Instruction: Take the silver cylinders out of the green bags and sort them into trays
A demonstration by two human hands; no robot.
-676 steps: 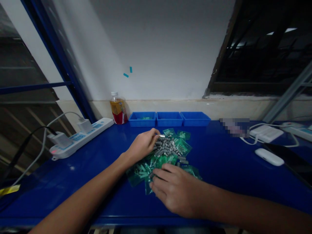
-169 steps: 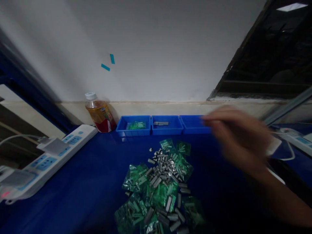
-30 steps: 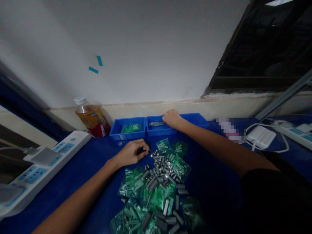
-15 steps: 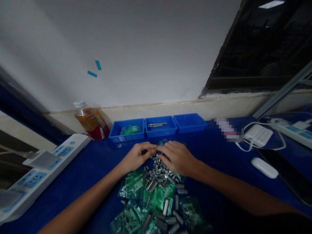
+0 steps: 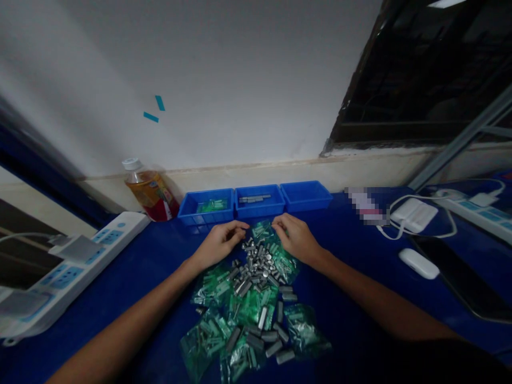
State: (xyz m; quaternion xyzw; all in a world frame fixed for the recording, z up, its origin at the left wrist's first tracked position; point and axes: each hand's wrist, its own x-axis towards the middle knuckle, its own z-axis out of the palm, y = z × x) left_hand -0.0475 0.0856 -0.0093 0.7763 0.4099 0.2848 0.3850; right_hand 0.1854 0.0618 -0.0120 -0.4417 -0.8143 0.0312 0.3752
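Observation:
My left hand [image 5: 221,242] is at the left of a heap of small metal parts [image 5: 256,266], its thumb and fingertips drawn close together. Whatever they hold, if anything, is too small to make out. Across the heap, my right hand [image 5: 298,239] has its fingers curled together beside a green plastic bag [image 5: 263,230]; anything in them is hidden. Short shiny cylinders and pins make up the heap. Around it lie several green bags of slim parts, one a bag at the front left [image 5: 198,341]. Larger grey metal bars [image 5: 270,336] are scattered nearer me.
Three blue trays stand along the wall: a left tray [image 5: 206,215] with green-bagged parts, a middle tray [image 5: 260,209] with metal rods, and a right tray [image 5: 306,203]. A drink bottle [image 5: 152,194], power strip [image 5: 76,272], white case [image 5: 418,263], phone [image 5: 464,277] and charger [image 5: 415,215] flank them.
My hands were together above the far end of the heap; now they are apart, left hand to the left, right hand to the right. The green bag between them shows. The view has shifted slightly.

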